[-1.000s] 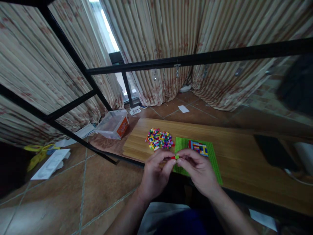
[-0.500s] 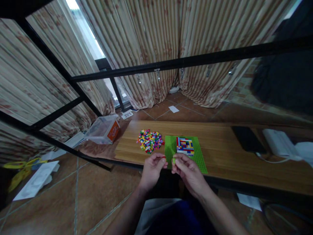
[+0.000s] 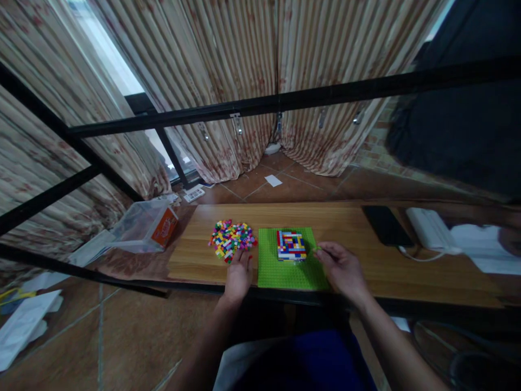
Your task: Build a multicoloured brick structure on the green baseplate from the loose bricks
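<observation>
My left hand reaches to the near edge of a heap of small coloured toy bricks, its fingers stretched out and a little apart. A small red brick shows close by its fingertips; whether they touch it I cannot tell. My right hand pinches a small light green brick just over the right edge of a green baseplate. On that plate stands a square, layered build of red, white, blue and yellow bricks, left of my right fingertips.
A clear plastic box with an orange label sits left of the wooden table. On the right lie a black phone, a white device with a cable, and white paper. A black metal bar crosses beyond the table.
My hands have moved apart: the left to the brick heap, the right to the plate's right edge with the green brick. The red brick is no longer pinched in my left hand. The view has shifted right.
</observation>
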`<state>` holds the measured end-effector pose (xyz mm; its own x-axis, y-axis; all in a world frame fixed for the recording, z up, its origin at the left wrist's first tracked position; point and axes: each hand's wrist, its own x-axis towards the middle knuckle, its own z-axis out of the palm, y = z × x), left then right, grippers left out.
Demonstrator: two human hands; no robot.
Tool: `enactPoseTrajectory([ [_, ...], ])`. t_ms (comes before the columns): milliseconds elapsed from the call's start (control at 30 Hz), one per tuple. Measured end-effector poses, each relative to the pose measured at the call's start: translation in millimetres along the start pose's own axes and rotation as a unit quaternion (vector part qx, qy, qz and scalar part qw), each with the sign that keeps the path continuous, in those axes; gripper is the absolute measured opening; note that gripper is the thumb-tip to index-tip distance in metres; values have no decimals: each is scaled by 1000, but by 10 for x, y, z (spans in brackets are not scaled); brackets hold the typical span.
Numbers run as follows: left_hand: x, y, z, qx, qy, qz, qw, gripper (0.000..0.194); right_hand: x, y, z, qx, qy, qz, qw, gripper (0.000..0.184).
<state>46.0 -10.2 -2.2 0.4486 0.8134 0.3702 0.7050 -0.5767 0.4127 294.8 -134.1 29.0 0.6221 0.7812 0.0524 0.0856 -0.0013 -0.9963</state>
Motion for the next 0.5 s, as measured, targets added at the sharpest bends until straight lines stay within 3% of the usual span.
enactPoseTrajectory([
  [233, 8, -87, 122, 5, 56, 27, 998, 28, 432, -6, 375, -78, -27, -77, 994, 28],
  [500, -4, -113, 172, -13, 83, 40, 996, 24, 720, 130, 718, -26, -40, -26, 999, 23],
])
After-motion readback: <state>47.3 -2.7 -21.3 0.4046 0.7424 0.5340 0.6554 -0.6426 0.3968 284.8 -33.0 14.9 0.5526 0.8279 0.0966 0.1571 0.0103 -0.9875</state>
